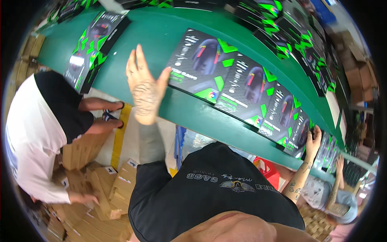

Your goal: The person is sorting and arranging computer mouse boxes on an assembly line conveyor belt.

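The row of black-and-green boxes (pixel 244 93) lies along the front of the green desk (pixel 193 113), where an uneven shove from the right hand (pixel 313 142), bent at the far end, hold unclear, might skew them over the edge, the left hand (pixel 144 90) being splayed wide and empty.
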`<state>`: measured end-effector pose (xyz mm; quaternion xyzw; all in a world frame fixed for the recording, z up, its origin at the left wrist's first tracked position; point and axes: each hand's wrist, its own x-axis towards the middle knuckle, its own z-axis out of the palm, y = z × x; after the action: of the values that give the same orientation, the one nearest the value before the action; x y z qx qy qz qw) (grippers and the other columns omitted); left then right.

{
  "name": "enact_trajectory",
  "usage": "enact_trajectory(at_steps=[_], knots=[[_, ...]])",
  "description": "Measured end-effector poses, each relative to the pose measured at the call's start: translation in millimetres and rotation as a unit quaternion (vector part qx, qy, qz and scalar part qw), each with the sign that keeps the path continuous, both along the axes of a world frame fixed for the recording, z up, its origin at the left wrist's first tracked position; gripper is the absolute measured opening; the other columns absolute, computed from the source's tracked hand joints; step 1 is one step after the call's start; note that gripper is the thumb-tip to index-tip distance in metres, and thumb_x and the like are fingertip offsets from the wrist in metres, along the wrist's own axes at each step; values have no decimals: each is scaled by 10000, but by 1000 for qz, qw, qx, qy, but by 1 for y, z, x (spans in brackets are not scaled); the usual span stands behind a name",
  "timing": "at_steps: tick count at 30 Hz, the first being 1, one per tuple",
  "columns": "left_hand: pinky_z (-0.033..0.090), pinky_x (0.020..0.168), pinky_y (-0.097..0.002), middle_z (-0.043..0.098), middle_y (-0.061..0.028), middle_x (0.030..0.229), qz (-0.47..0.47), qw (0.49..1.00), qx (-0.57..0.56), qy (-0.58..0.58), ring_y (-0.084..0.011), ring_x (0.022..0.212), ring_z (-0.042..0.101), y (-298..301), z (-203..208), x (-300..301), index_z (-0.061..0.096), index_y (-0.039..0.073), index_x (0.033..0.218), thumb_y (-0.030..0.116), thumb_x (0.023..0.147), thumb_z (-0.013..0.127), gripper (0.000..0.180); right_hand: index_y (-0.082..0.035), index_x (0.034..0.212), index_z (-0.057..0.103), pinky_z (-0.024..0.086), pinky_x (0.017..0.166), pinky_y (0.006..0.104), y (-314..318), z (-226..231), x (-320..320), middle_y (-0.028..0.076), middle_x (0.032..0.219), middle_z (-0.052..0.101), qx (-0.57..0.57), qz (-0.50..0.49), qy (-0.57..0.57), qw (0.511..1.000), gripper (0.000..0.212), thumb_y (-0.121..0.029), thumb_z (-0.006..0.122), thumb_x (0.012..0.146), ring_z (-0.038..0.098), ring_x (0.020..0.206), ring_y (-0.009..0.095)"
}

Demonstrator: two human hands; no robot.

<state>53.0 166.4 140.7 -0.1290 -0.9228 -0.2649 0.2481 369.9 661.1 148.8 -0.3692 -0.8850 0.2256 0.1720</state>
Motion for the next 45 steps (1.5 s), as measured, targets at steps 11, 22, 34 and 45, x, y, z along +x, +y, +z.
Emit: enact_trajectory(at_steps=[11, 22, 34, 45], knots=[[416, 847, -263, 582, -79, 1074, -308, 815, 234, -431, -120, 941, 528, 0, -25, -43, 441, -26, 1245, 98, 794, 584, 489, 37, 1326, 314, 248, 1033, 303, -38, -14, 24, 185, 1314, 400, -275, -32, 120, 953, 678, -139, 669, 775, 352, 1245, 225], [467, 886, -371, 505, -92, 1206, -359, 695, 591, -195, -234, 1060, 536, 19, 36, -96, 333, 56, 1317, 126, 855, 539, 511, 51, 1341, 274, 255, 1037, 336, -23, 66, -19, 168, 1343, 362, -37, 59, 425, 903, 713, -75, 666, 759, 353, 1240, 242], [267, 1027, -349, 462, -167, 1289, -274, 949, -35, -150, -255, 1234, 385, 262, 96, -228, 400, 53, 1312, 460, 796, 556, 676, 26, 1287, 389, 310, 1020, 350, 202, 100, -170, 230, 1299, 416, 105, 96, -92, 986, 849, -614, 533, 749, 392, 1226, 308], [248, 1024, -473, 294, -216, 1382, -227, 922, -139, 282, -388, 1264, 274, 253, 88, -170, 462, 99, 1264, 345, 839, 564, 501, -39, 1145, 559, 393, 936, 346, 220, 87, 113, 171, 1167, 549, 206, -90, 0, 974, 542, -424, 607, 767, 520, 1087, 285]])
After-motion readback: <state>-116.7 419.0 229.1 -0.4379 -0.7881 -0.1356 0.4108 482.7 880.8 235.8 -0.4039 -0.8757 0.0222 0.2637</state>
